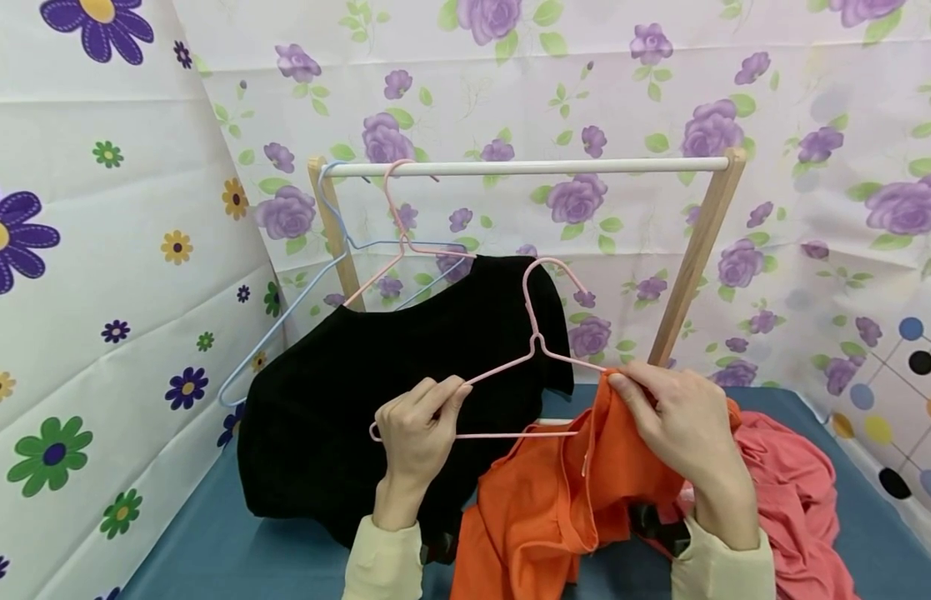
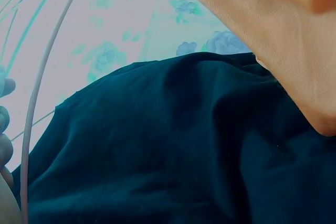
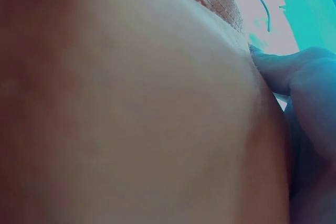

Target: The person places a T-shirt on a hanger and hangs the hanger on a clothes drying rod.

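Fitting, apparently, the right end of the pink hanger (image 1: 536, 340) into the orange garment (image 1: 521, 508) in front of the rack (image 1: 585, 167), gripping the bare side in the left hand (image 1: 422, 425), pinching cloth in the right hand (image 1: 678, 421), and probably next needing to insert the bare end.

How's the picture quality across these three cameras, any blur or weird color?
Head view: bright, fairly even light, the orange cloth and pink hanger looking clear; left wrist view: blue-green cast, wall covering washed out; right wrist view: soft, blurred skin fills most, upper right corner glaring.
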The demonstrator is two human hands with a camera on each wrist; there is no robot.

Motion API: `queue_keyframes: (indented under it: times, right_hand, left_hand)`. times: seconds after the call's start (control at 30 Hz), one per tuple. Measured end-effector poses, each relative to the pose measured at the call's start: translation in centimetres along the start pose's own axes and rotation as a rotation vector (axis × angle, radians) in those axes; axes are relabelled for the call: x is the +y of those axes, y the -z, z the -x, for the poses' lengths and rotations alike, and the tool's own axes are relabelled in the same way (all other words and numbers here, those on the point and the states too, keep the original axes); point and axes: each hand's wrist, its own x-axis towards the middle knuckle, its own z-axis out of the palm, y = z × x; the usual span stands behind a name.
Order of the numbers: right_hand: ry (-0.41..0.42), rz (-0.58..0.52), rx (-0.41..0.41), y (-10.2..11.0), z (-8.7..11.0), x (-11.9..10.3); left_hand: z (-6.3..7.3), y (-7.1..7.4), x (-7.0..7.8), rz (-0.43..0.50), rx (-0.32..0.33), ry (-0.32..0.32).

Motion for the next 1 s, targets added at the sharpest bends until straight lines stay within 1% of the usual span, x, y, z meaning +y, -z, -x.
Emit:
queue_keyframes:
  times: [0.2,0.47,0.67,0.87,1.0]
  right_hand:
    - [-0.009,0.005,0.003,-0.3,-0.1,-0.4]
    - [-0.025,-0.027,0.023,-0.5,-0.2,-0.9]
    - [-0.018,-0.065,0.023,-0.8,-0.4,-1.3]
    - [-0.009,-0.067,0.023,-1.3,-0.5,-1.7]
    - [-0.014,-0.075,0.020,-1.7,-0.7,-2.0]
  left_hand:
    - [0.0,-0.1,0.4,0.000,-0.010,-0.007]
    - [-0.1,-0.3,0.7,0.012,-0.025,-0.010]
    - [0.1,-0.4,0.8,0.014,-0.056,0.007]
    - [0.3,-0.6,1.0,0.011,-0.083,-0.001]
    - [0.0,-0.4,1.0,0.001,-0.100,-0.010]
